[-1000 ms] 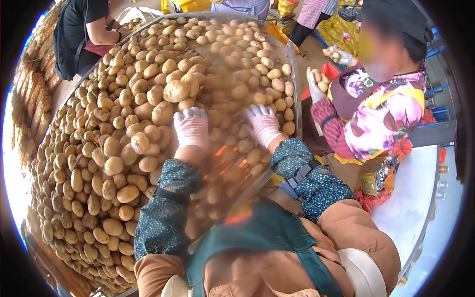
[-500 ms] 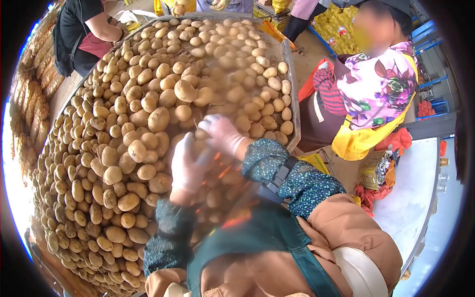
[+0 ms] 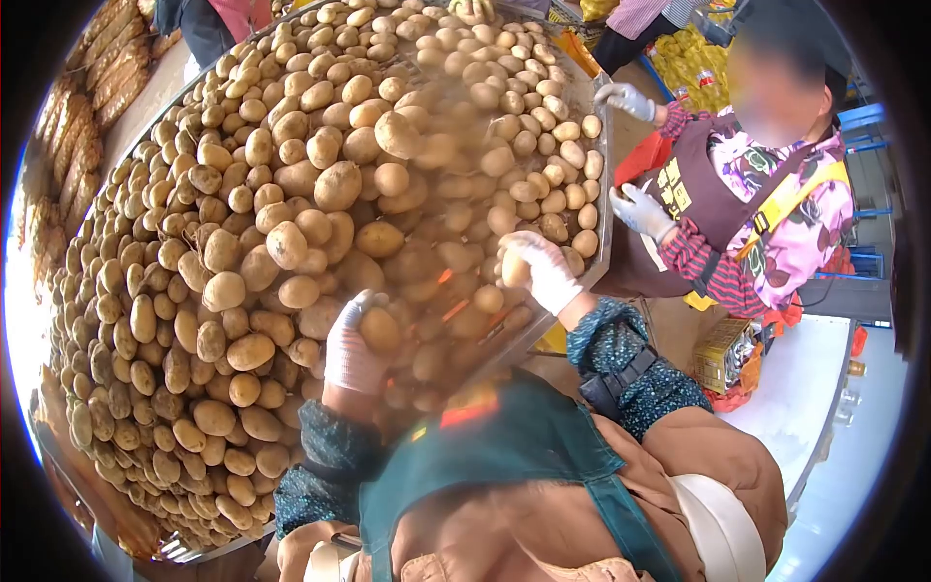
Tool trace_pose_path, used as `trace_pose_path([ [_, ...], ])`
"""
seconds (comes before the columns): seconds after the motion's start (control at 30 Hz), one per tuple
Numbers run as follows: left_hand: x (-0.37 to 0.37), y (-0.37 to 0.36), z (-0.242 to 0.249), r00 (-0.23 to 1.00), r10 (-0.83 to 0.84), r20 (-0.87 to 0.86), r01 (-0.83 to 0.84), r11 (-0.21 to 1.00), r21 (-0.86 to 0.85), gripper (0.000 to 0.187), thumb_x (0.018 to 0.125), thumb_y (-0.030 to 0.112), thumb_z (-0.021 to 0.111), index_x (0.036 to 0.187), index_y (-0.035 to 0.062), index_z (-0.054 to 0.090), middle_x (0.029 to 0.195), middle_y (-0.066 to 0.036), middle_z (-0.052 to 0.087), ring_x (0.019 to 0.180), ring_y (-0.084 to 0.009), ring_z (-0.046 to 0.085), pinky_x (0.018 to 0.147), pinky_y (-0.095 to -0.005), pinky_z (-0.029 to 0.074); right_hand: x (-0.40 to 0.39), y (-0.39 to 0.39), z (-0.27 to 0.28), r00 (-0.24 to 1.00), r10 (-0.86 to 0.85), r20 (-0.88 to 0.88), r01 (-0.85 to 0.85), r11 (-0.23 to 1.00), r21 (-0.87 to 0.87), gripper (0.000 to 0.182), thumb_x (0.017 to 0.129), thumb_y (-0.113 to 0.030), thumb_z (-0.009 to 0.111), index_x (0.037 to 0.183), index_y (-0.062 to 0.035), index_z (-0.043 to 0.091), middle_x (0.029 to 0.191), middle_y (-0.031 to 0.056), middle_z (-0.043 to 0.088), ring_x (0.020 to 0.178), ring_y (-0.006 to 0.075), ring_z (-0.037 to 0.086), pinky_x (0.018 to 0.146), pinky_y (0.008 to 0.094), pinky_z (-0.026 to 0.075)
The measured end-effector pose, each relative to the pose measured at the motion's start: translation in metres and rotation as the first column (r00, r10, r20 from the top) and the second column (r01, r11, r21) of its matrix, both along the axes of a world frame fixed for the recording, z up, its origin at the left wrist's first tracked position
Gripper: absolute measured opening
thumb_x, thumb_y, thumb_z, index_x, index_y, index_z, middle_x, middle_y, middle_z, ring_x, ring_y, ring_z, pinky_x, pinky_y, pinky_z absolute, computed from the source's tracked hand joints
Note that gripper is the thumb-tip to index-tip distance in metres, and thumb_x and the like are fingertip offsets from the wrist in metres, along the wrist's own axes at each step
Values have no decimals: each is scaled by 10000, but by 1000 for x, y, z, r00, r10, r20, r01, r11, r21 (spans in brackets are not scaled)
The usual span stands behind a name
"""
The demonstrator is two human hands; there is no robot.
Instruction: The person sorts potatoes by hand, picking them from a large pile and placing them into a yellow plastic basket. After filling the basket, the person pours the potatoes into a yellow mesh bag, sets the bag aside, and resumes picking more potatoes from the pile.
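Note:
A broad heap of brown potatoes [image 3: 218, 291] covers the table in front of me. My left hand [image 3: 351, 351], in a pale glove, is closed around a potato [image 3: 381, 330] at the near side of the heap. Further right, near the table's edge, my gloved right hand [image 3: 545, 270] grips another potato [image 3: 515, 270] between thumb and fingers. Loose potatoes lie under and between both hands, blurred by a smudge in the middle of the view.
A raised metal rim [image 3: 603, 194] bounds the table on the right. Beside it stands a co-worker [image 3: 718, 194] with gloved hands near the rim. Yellow net sacks [image 3: 690, 68] lie behind, and a crate [image 3: 722, 354] is at lower right. Stacked sacks [image 3: 82, 145] stand at far left.
My hands have moved apart, the right one to the right, and a potato now shows in each. The co-worker's hands have come up to the table rim. The view has shifted slightly.

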State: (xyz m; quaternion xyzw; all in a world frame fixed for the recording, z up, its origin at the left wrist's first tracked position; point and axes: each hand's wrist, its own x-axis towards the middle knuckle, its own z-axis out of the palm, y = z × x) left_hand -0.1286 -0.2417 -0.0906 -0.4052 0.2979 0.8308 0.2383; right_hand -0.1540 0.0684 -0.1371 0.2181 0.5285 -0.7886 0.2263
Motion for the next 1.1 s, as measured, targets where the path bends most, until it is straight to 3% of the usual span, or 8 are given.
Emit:
trace_pose_path([
  [0.07,6,2,-14,989,-61,-137,37,984,-173,241,961,286,619,1011,53,656,872,-99,683,797,-256,667,698,-411,578,-12,-24,15,927,349,-135,-246,840,484,332,912,-88,648,1240,-41,634,786,58,671,810,135,696,748,230,553],
  [0.17,4,8,-2,996,-15,-83,5,993,-120,233,954,253,616,1024,36,664,874,-105,683,805,-248,666,698,-380,572,-36,-75,33,581,785,-215,-147,361,921,455,798,-146,703,1235,-43,626,1077,141,694,939,266,686,827,381,563],
  [0.3,6,12,-9,944,-192,-269,62,902,-427,213,937,196,638,1017,7,694,890,-92,685,809,-200,650,721,-313,543,-65,-120,9,326,930,167,-144,-126,981,442,794,-181,690,1204,-47,596,1132,150,669,1106,338,643,936,413,537],
  [0.43,-4,11,-4,639,-658,-399,-139,410,-901,195,914,152,658,1020,-4,707,911,-94,703,825,-202,660,748,-318,535,-72,-105,28,377,908,185,-348,-46,936,510,797,-262,743,1229,-33,596,1128,161,680,1093,317,659,929,428,536],
  [0.6,-55,25,37,355,-848,394,-215,-485,-848,260,853,168,651,1091,78,704,985,-154,703,883,-349,682,807,-403,560,-29,-48,13,837,461,-294,-403,884,238,556,899,-246,704,1392,-44,546,1245,116,650,1109,228,660,939,395,558],
  [0.8,-112,67,9,-16,-534,845,-43,-844,-534,361,961,208,555,1314,152,611,1316,-89,621,1150,-238,665,887,-397,544,14,-12,29,983,123,-140,-182,797,-576,636,861,-317,740,1385,-45,505,1136,124,641,860,200,663,704,309,560],
  [0.93,-123,74,-5,-32,-488,872,-99,-867,-489,341,952,235,587,1271,140,659,1355,-68,598,1199,-229,641,892,-392,550,31,-3,42,991,5,-136,-79,839,-539,638,849,-347,757,1366,-60,516,1116,114,650,846,207,665,682,305,557],
  [1.1,-128,103,18,-200,-357,913,-8,-931,-365,346,908,199,641,1234,108,712,1280,-99,691,1156,-233,681,880,-388,563,49,6,45,788,295,-540,84,818,569,567,809,-131,822,1318,-67,582,1235,87,626,1118,264,636,967,387,521],
])
